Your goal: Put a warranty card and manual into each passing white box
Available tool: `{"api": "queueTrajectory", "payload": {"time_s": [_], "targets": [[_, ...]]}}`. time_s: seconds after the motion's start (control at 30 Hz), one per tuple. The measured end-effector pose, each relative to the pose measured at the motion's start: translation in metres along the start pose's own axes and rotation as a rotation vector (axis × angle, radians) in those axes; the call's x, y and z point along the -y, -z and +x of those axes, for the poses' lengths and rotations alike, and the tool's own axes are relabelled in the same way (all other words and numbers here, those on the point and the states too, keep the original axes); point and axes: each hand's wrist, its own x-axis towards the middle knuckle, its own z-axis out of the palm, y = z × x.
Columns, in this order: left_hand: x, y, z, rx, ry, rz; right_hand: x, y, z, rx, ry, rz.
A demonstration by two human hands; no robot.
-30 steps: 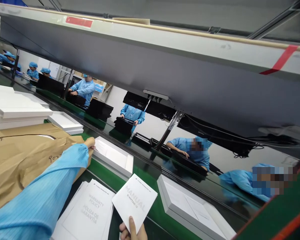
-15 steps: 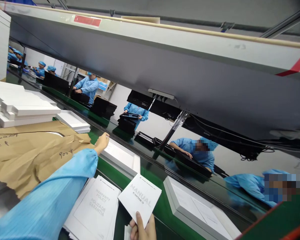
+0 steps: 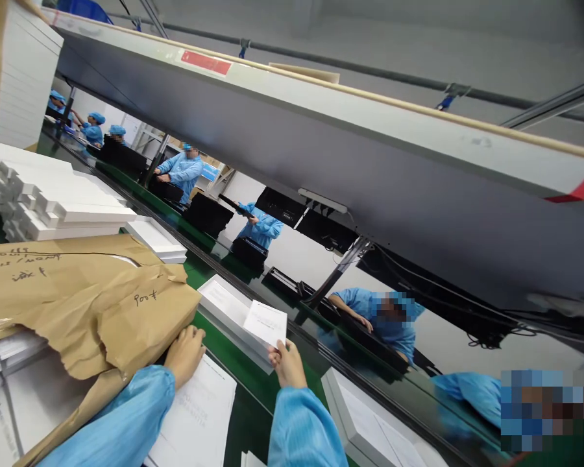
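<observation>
Open white box (image 3: 226, 305) on the green belt (image 3: 253, 383), shallow, rectangular, rigid card; right hand (image 3: 286, 363) pinches a white booklet (image 3: 267, 323) by its lower corner, thumb on top, holding it over the box's 3 o'clock end. Print on the booklet too small to read. Left hand (image 3: 183, 353) lies flat, fingers loosely spread, gripping nothing, on a stack of white leaflets (image 3: 199, 415) on the bench, touching crumpled brown paper (image 3: 78, 298) at 9 o'clock, handwritten "900" legible. Second white box (image 3: 370, 421) at 4 o'clock holds a flat sheet. Stacked white lids (image 3: 53, 201) at 10 o'clock
</observation>
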Motion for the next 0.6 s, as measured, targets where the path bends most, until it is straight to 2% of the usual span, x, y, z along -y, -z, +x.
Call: {"api": "queueTrajectory", "payload": {"time_s": [0.17, 0.3, 0.47, 0.6], "targets": [[0.017, -0.008, -0.004, 0.045, 0.003, 0.051, -0.015, -0.019, 0.034, -0.025, -0.146, -0.012], [0.018, -0.012, -0.004, 0.041, 0.016, 0.042, -0.021, -0.021, 0.039, -0.061, -0.136, -0.021], [0.02, -0.011, 0.001, 0.005, 0.01, -0.087, -0.016, -0.012, 0.02, -0.076, -0.038, -0.081], [0.025, -0.009, 0.007, 0.006, 0.023, -0.195, -0.014, -0.008, -0.02, -0.011, 0.021, -0.207]]}}
